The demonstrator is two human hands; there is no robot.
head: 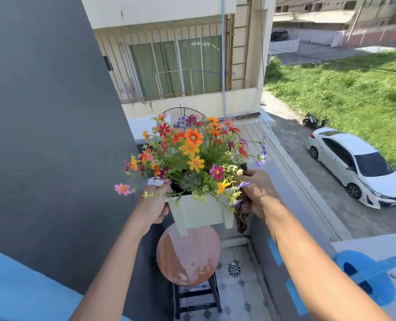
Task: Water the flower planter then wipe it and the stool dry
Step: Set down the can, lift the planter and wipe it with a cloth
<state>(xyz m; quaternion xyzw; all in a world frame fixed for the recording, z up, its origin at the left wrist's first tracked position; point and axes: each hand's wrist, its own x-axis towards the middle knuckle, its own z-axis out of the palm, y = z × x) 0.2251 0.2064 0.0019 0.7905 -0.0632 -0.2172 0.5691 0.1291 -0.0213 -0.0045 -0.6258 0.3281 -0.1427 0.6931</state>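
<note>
My left grip [154, 206] and right grip [257, 191] clamped opposite rims of the flower planter [200, 213]. I held it above the stool [189, 253]. A dark cloth [242, 213] was pressed under the right grip.

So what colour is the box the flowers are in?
White, maybe faintly greenish: the planter, seen from the head camera.

We see a pale rectangular plastic planter [200, 213] with short corner legs, packed with orange, red, pink and purple flowers [192, 154], upright in the air just above a round stool with a worn pinkish seat [189, 256] and black legs. A dark crumpled cloth [242, 214] hangs against the planter's right end.
</note>
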